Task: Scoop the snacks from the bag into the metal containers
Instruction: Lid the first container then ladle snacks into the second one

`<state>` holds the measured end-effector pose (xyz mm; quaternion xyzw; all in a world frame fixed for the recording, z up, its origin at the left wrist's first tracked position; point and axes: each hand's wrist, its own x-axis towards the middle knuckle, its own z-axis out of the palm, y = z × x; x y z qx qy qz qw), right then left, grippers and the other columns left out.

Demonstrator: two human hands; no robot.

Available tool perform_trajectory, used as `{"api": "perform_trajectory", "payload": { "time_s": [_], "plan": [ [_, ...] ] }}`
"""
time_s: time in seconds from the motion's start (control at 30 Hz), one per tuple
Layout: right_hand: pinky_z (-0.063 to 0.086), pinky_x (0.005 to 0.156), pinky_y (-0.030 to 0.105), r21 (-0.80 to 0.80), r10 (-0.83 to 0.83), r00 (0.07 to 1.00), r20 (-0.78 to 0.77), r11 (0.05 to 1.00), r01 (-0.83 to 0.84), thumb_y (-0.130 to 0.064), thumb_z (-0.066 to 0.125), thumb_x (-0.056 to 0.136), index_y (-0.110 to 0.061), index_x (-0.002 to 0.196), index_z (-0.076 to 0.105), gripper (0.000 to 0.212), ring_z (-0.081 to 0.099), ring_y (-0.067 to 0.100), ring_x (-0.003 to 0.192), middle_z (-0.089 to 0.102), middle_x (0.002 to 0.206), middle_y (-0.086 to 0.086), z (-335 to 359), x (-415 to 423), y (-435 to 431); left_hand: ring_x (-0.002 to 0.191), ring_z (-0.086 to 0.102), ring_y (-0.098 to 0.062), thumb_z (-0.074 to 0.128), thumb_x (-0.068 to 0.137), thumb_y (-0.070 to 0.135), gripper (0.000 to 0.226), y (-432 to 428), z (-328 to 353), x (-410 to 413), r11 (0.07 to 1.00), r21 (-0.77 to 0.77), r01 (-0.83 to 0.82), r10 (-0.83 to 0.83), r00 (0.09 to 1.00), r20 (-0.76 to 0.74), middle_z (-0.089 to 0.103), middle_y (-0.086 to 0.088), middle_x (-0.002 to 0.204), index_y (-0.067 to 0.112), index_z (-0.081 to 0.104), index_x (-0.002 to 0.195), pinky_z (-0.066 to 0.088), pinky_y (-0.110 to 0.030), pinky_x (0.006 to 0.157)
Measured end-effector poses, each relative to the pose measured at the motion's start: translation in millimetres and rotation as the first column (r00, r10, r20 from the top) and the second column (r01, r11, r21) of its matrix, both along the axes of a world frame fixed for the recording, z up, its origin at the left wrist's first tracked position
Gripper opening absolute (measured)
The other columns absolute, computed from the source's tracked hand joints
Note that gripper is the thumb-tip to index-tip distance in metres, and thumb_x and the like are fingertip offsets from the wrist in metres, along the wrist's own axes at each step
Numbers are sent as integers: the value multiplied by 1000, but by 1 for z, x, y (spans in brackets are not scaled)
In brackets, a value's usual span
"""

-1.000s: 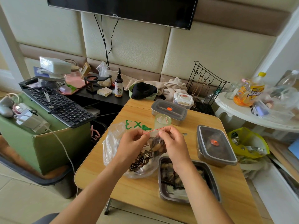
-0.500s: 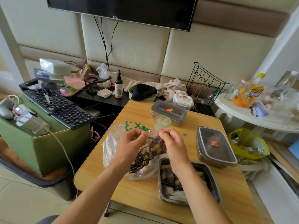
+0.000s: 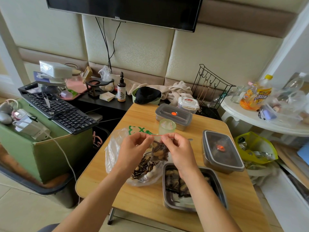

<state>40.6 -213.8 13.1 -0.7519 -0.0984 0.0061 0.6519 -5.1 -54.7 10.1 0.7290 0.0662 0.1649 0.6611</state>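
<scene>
- Open container sits at the near right of the bench; dark packets of snacks lie in it; bare metal shows at its near end.
- Bag, clear plastic with green print, lies on the bench just left of the open container; its mouth is spread; striped seeds and a few pale nuts fill its bottom.
- Pouch, small and clear, packed with dark and pale snacks, hangs above the bag, beyond the open container's far left corner; a red strip runs along its top.
- Left hand pinches the strip's left end; its fingers are curled narrow on it.
- Right hand pinches the strip's right end; its fingers are likewise drawn in tight; its forearm crosses over the open container.
- Two lidded containers: one just right of and beyond the open container, apart from it; the other well beyond it, near the bench's far edge; each lid bears an orange spot at its middle.
- Cup, pale green, stands beyond the open container, just in front of the far lidded one; something crumpled lies inside, too unclear to name.
- Keyboard lies well left of and beyond the open container, off the bench, on a green box.
</scene>
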Motion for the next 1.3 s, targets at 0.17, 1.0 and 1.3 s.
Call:
{"api": "perform_trajectory", "payload": {
  "time_s": [0.17, 1.0, 1.3],
  "plan": [
    [61, 91, 42, -34, 8, 1000, 30, 999, -7, -29, 68, 100, -20, 100, 75, 12, 72, 13, 95, 77, 95, -3, 0, -1, -1, 66, 59, -6, 67, 98, 21, 11, 0, -4, 3, 998, 55, 10, -11, 1000, 9, 68, 6, 73, 16, 73, 90, 49, -19, 62],
    [61, 88, 41, -21, 52, 998, 36, 998, -51, -18, 73, 96, -19, 91, 78, 7, 73, 20, 91, 78, 90, 1, -1, -1, 1, 83, 76, -21, 72, 95, 21, 9, -2, -3, 1, 995, -32, 93, -94, 995, -30, 78, -5, 86, 13, 76, 93, 63, -35, 74],
    [61, 87, 43, -123, 42, 994, 101, 992, -30, -27, 70, 98, -22, 92, 79, 12, 73, 12, 89, 78, 89, -5, 0, -2, 3, 86, 78, -21, 69, 98, 27, 12, -2, 0, -3, 993, -89, 73, -78, 995, -58, 79, -5, 88, 17, 75, 95, 64, -52, 78]
  ]
}}
